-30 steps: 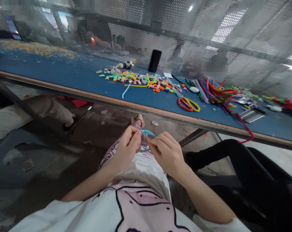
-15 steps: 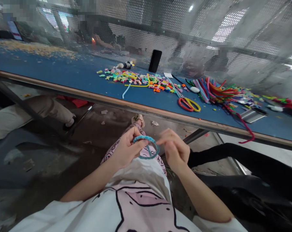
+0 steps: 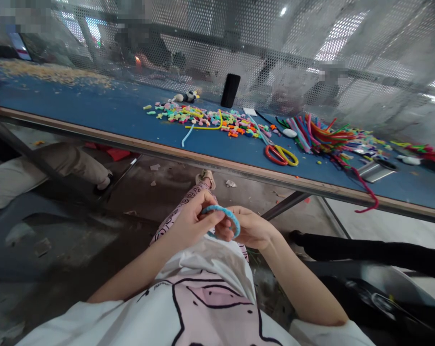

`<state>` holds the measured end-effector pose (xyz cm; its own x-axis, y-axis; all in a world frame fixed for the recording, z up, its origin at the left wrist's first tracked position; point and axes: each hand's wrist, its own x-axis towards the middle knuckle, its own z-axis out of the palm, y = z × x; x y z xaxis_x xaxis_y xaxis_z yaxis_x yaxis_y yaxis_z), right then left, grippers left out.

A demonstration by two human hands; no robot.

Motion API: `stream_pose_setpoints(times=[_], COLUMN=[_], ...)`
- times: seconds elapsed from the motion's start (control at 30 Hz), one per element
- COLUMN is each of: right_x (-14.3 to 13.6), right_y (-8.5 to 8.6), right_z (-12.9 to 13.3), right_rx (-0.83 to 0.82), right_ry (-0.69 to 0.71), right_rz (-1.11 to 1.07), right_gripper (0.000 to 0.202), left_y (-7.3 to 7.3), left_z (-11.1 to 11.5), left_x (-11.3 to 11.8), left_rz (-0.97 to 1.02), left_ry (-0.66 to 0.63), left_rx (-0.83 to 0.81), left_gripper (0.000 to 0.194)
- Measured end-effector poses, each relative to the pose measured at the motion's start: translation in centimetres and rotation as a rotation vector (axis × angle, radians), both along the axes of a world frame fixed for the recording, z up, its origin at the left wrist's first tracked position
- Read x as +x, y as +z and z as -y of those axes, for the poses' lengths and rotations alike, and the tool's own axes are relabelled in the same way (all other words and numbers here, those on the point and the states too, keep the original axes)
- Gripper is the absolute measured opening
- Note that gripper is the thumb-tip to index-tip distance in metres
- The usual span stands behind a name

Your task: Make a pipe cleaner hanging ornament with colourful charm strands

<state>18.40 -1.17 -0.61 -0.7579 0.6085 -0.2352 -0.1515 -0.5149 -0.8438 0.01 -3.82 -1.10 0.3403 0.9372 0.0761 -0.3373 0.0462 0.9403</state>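
A light-blue pipe cleaner ring [image 3: 235,220] is held above my lap, below the table's front edge. My left hand [image 3: 190,221] pinches its left side between thumb and fingers. My right hand [image 3: 253,228] is at the ring's right side, its curled fingers reaching in behind and through the loop. They are closed on the pipe cleaner, though the exact pinch point is partly hidden by the ring and my left fingers.
On the blue table [image 3: 131,120] lie scissors [image 3: 275,155] with red and yellow handles, a pile of small colourful pieces [image 3: 203,115], a bundle of pipe cleaners [image 3: 321,134] and a silver can [image 3: 376,170]. A black phone-like slab [image 3: 231,90] stands behind. A person's dark-clothed leg [image 3: 365,252] is at right.
My right hand has moved left, from beside the ring to fingers inside and behind it. The loose strand across the loop is now hidden. The dark leg at right has shifted lower.
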Motion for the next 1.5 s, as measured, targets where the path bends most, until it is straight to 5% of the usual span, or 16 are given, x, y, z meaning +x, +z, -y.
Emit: stream_pose_setpoints(times=[0.2,0.47,0.8,0.97,1.1,1.5], right_x=[0.7,1.5,-0.6,-1.9,-2.1,-2.8], right_y=[0.8,3.5,2.5,1.0,0.2,1.5], right_z=[-0.8,-2.5,-0.4,1.6,2.0,1.8], right_rx=[0.13,0.609,1.144,1.708,2.019,1.658], right_ry=[-0.048,0.017,-0.397,-0.646,-0.611,-0.831], right_rz=[0.156,0.529,0.797,0.856,0.835,0.513], right_gripper=[0.032,0.036,0.025,0.019,0.034,0.018], left_y=[-0.8,0.1,0.2,-0.7,-1.0,-1.4], left_z=[-0.5,-0.8,-0.6,-0.2,-0.1,0.0], left_x=[-0.5,-1.7,-0.4,0.7,0.8,1.3], left_rz=[0.024,-0.311,-0.648,-0.541,-0.288,0.109], left_ry=[-0.106,-0.133,0.24,0.49,0.469,0.341], left_rx=[-0.04,0.116,0.315,0.297,0.185,0.116], left_gripper=[0.04,0.03,0.02,0.021,0.029,0.035])
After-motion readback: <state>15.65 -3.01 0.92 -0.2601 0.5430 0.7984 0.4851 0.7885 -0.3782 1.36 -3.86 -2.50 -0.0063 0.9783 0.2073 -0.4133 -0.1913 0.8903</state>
